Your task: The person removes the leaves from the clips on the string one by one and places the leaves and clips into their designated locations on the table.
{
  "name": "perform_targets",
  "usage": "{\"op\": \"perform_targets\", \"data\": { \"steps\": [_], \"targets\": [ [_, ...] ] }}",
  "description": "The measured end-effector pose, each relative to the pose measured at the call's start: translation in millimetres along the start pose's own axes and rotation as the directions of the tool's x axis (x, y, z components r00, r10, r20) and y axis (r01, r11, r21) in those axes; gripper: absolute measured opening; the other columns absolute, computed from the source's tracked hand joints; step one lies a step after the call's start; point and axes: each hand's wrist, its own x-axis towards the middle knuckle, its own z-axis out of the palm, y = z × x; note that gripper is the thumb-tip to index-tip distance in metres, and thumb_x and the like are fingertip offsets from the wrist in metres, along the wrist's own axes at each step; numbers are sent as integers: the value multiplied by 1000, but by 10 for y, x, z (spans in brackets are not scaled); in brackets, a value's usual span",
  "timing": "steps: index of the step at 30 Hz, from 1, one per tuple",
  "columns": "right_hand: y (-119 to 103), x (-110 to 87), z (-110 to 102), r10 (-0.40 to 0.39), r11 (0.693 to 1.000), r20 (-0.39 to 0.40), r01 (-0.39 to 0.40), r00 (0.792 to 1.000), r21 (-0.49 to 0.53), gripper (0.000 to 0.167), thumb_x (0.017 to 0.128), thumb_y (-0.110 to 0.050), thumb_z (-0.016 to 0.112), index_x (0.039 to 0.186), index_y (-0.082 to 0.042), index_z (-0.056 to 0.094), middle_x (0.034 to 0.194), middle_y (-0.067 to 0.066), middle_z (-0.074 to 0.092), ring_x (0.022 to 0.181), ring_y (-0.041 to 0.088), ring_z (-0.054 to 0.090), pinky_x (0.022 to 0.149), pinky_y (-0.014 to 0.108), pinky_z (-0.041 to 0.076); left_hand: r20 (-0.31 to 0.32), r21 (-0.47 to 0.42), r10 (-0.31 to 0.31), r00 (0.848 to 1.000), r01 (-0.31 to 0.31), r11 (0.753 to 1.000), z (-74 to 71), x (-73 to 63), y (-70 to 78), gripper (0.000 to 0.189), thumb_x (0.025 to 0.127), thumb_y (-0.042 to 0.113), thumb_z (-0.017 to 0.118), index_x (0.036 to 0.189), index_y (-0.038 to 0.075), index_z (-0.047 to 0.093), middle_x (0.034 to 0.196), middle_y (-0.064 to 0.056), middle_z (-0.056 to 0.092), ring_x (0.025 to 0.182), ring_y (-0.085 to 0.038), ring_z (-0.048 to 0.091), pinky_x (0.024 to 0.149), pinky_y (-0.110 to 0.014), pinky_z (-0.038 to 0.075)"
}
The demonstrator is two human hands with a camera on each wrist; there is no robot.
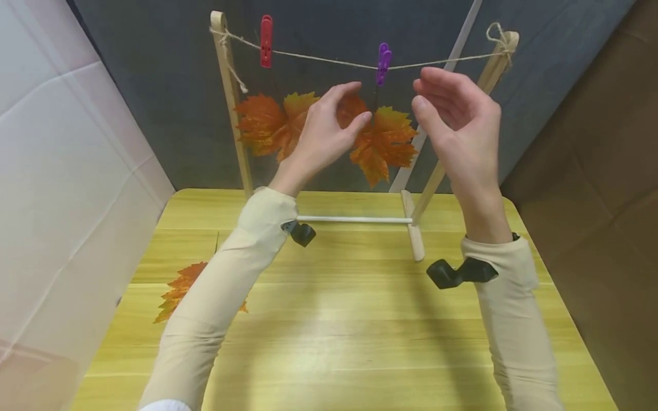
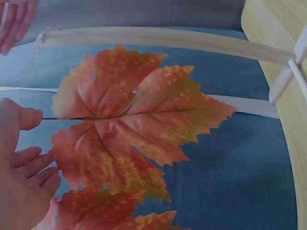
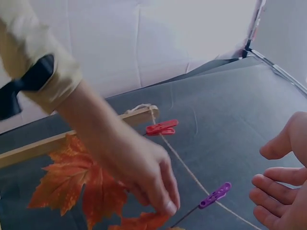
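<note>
A purple clothespin (image 1: 382,64) clips the stem of an orange maple leaf (image 1: 386,142) to a string (image 1: 324,59). Farther left, a red clothespin (image 1: 265,41) stands on the same string, with another maple leaf (image 1: 261,124) hanging below it. My left hand (image 1: 326,130) is in front of the leaves, thumb near the right leaf's stem, thumb and fingers apart with nothing between them. To the right of the purple clothespin, my right hand (image 1: 465,128) is raised with loosely bent fingers and holds nothing; the right wrist view shows it apart from the clothespin.
The string is tied between two wooden posts (image 1: 233,108), joined low down by a white rod (image 1: 354,219). A third maple leaf (image 1: 177,291) lies on the wooden table (image 1: 349,319), partly hidden by my left sleeve. A wooden foot (image 1: 415,240) supports the right post.
</note>
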Motion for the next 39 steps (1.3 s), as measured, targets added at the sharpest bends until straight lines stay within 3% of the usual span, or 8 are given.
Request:
{"op": "perform_targets", "data": {
  "steps": [7,11,14,18,21,26,32,39],
  "targets": [
    [-89,105,45,74,991,-19,-71,997,114,31,90,-4,72,121,0,69,113,9,72,111,21,67,105,30,50,-4,85,11,1000,-11,996,104,135,-88,53,97,27,68,145,9,53,151,-3,53,148,-16,39,121,-21,24],
    [-115,170,78,36,997,-1,-36,999,71,33,91,-5,72,123,0,68,117,11,71,113,21,67,107,31,49,13,89,2,1000,-3,996,151,224,-90,50,97,31,68,142,13,56,142,-2,58,125,-12,54,108,-18,37],
    [-110,216,101,-2,1000,27,2,1000,17,35,92,-5,70,126,2,66,120,14,70,114,21,67,107,31,49,12,72,4,1000,-5,997,173,270,-83,45,97,31,68,138,15,60,132,-2,62,104,-11,56,95,-19,43],
    [-117,288,116,50,999,61,-49,997,-19,39,91,-6,71,129,2,64,129,16,67,121,20,65,109,29,47,8,39,5,1000,-6,999,199,290,-92,36,98,30,68,129,14,66,122,-1,66,93,-10,56,88,-21,45],
    [-119,345,120,104,993,74,-100,992,-55,42,91,-7,73,131,0,63,134,15,65,125,18,63,110,27,45,-5,14,11,1000,-11,1000,212,288,-111,28,98,29,68,120,13,71,116,0,68,94,-11,57,88,-23,46],
    [-76,428,136,122,988,93,-112,988,-108,44,90,-9,73,132,0,63,137,12,64,128,16,61,110,26,45,-37,28,32,999,-31,999,215,297,-127,20,98,27,68,109,12,75,110,1,71,100,-13,56,93,-26,44],
    [-10,562,183,140,979,115,-120,983,-163,48,92,-10,72,137,0,59,143,10,60,133,15,57,112,22,43,-56,61,51,997,-47,997,218,323,-128,20,98,27,69,108,11,77,106,0,74,101,-14,56,92,-25,43],
    [24,740,240,223,943,156,-172,962,-285,52,94,-13,70,143,-4,54,149,8,55,138,15,54,111,18,41,-70,77,53,996,-48,996,227,344,-138,19,98,27,69,107,12,77,103,0,75,104,-15,57,93,-25,42]
  ]
}}
